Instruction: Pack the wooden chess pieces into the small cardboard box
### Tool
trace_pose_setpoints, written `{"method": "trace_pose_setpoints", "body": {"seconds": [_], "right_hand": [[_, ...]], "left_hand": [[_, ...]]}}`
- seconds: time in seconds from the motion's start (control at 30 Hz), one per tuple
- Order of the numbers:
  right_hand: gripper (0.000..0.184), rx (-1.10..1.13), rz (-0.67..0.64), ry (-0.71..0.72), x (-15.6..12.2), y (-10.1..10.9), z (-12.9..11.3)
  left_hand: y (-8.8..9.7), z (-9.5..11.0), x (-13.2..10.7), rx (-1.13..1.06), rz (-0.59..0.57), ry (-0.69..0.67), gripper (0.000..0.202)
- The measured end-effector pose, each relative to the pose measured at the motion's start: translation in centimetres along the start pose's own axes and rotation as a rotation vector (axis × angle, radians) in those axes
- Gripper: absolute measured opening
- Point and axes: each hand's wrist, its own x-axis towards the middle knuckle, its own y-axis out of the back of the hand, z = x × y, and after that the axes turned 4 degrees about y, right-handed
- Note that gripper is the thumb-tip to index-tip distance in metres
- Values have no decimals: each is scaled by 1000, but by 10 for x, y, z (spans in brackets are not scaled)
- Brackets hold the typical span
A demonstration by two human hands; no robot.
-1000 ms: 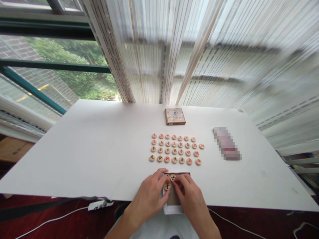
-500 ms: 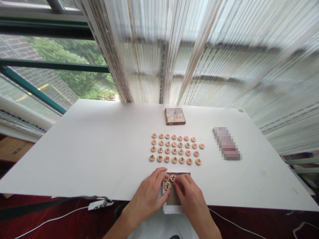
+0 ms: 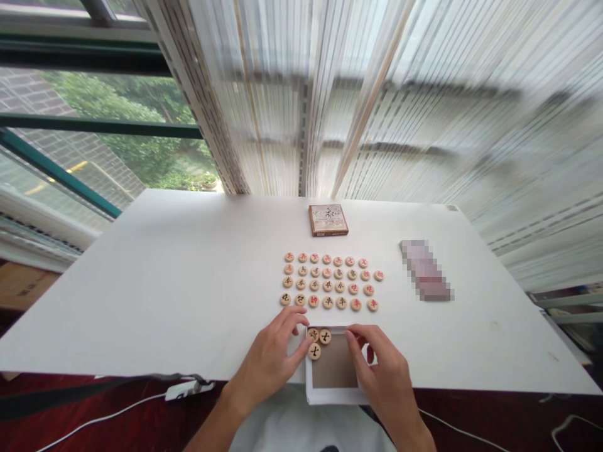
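In front of me stands a small shallow white box (image 3: 333, 397) with a brown inside. Three wooden Chinese chess pieces lie in its upper left corner: a black-marked piece (image 3: 313, 336), a second one (image 3: 325, 336) beside it, and a third (image 3: 315, 351) below. My left hand (image 3: 273, 345) is at the box's left side, thumb and forefinger apart, the thumb near the corner piece. Over the box's right side hovers my right hand (image 3: 381, 358), fingers loosely curled, a small gap between thumb and forefinger tips. Nothing shows in either hand. Part of the box's right wall is hidden.
Rows of red and black chess pieces (image 3: 327, 285) lie beyond the box on the white table (image 3: 188, 282). Further back sits a flat, brown-edged box (image 3: 328, 221). A blurred pinkish object (image 3: 428, 270) lies right. A white power strip (image 3: 188, 389) hangs near the front edge.
My right hand has let go of the upper right piece in the box and moved right. My left hand has drawn slightly left, uncovering the corner piece. The view has shifted slightly.
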Motion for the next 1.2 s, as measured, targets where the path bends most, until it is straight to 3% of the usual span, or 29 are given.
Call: {"method": "trace_pose_setpoints", "body": {"seconds": [0.23,0.43,0.67,0.87,1.2], "right_hand": [[18,-75,164,-81,7,19,30],[20,-101,190,-108,8,20,53],[17,29,59,-45,1,7,45],[16,66,27,-31,-3,-6,42],[14,68,-12,-32,-5,-8,44]], "left_hand": [[2,-12,11,-98,75,-31,10],[2,-19,16,-117,115,25,16],[-5,-25,9,-52,39,27,19],[-14,-23,2,15,-9,8,19],[-16,-17,5,23,-19,-10,15]]}}
